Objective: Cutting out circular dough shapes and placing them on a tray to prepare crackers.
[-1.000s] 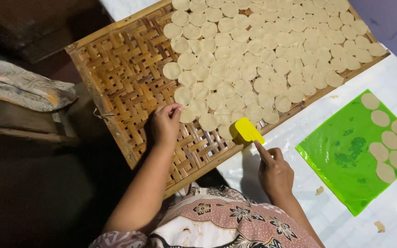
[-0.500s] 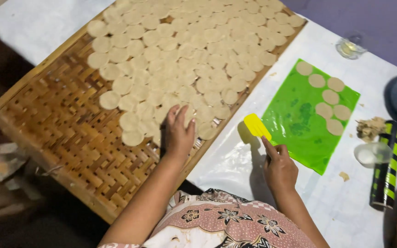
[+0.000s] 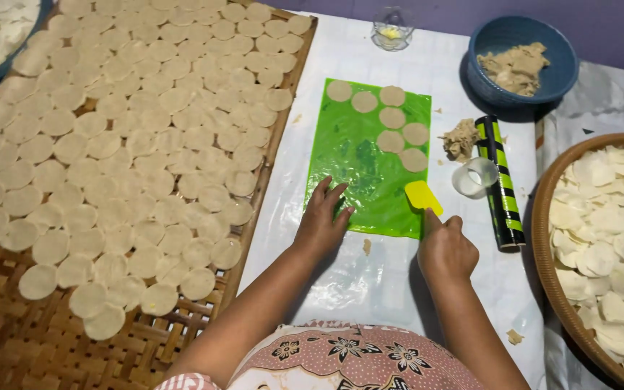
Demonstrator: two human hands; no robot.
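- Discs (image 3: 391,119) of thin pale dough, six of them, lie on the far right part of a green sheet (image 3: 359,180) in the middle of the worktop (image 3: 370,278).
- Left hand (image 3: 323,224) rests flat on the near left part of the sheet, fingers spread and holding nothing; it appears to pin the sheet down.
- Right hand (image 3: 445,249) is closed around the handle of a yellow scraper (image 3: 423,196), whose blade lies at the sheet's near right edge, just short of the nearest disc.
- Step in hand, as I judge it: lifting the cut discs off the sheet with the scraper, the sheet held steady meanwhile.
- Next move calls for the blade to slide flat under a disc's edge without tearing it; the thin dough will likely stretch or fold if lifted too fast.
- Woven tray (image 3: 30,339) on the left is mostly covered with rows of the same discs; its near left corner is bare weave.
- Striped roller (image 3: 500,184), black and yellow-green, lies right of the sheet, with a clear ring cutter (image 3: 475,177) touching it and a dough lump (image 3: 461,139) just beside.
- Blue bowl (image 3: 536,83) at the far right holds more dough; a small glass (image 3: 391,29) stands near it.
- Round basket (image 3: 543,245) at the right edge is piled with pale discs.
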